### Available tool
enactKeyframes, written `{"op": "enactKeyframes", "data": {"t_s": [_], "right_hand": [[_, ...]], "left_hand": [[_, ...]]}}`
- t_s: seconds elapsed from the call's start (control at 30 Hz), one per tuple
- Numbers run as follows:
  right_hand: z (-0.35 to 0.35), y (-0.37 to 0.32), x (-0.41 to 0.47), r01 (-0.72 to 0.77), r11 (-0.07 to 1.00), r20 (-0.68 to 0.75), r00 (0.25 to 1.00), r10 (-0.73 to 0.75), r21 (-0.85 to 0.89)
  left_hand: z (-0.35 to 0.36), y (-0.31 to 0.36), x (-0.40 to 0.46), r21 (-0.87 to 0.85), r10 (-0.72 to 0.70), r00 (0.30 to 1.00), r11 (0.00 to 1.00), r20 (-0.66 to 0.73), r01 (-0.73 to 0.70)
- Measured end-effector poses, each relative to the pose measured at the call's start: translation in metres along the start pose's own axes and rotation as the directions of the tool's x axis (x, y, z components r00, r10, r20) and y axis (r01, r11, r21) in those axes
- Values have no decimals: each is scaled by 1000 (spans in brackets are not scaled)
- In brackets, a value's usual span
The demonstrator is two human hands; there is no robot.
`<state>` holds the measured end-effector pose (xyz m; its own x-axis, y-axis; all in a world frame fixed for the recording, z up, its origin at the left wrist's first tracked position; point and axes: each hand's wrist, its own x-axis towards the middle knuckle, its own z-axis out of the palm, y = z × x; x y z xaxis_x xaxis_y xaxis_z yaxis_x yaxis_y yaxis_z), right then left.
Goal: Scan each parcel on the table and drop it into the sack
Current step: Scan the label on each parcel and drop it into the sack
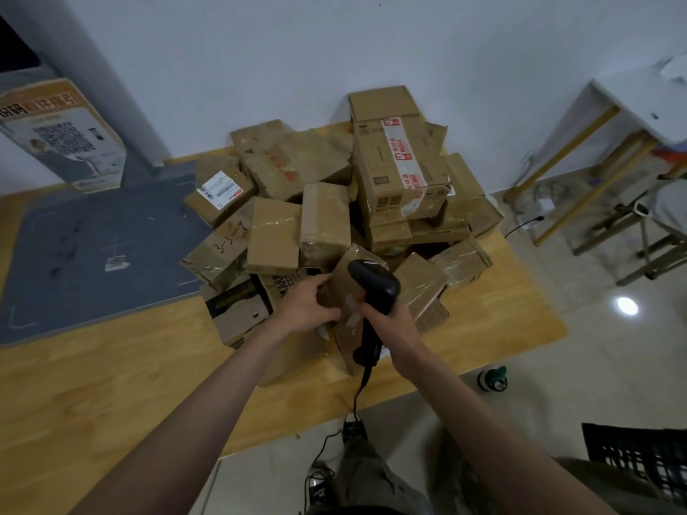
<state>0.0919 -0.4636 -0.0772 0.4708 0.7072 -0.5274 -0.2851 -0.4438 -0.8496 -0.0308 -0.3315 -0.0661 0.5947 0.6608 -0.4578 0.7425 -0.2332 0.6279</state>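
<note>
Both arms reach out over the parcel heap.
Left hand point(303, 306) grips a small parcel point(345, 284); right hand point(390, 321) clasps the scanner point(375, 284) handle.

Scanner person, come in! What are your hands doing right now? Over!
Right hand grips scanner. Left hand holds parcel at pile's front. No sack in view. Over.

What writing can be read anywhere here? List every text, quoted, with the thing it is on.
"3-3-9", handwritten on the taped parcel at the pile's left.
White shipping label on the parcel behind it: print and barcodes too small to read.
Red-printed tape across the tall box: characters blurred.
Printed carton standing at the far left: large characters and QR code blurred.
Black print on the box by the left hand: unreadable.
</note>
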Motion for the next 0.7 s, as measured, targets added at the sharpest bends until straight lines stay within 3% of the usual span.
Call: {"op": "enactKeyframes", "data": {"t_s": [0.47, 0.7], "right_hand": [[6, -24, -75, 149, 988, -8, 989, -148, 48], [43, -37, -121, 232, 973, 17, 973, -232, 9]], "left_hand": [[-11, 0, -68, -117, 129, 983, 983, -127, -144], [-34, -17, -135, -189, 179, 930, 950, -321, -248]]}}
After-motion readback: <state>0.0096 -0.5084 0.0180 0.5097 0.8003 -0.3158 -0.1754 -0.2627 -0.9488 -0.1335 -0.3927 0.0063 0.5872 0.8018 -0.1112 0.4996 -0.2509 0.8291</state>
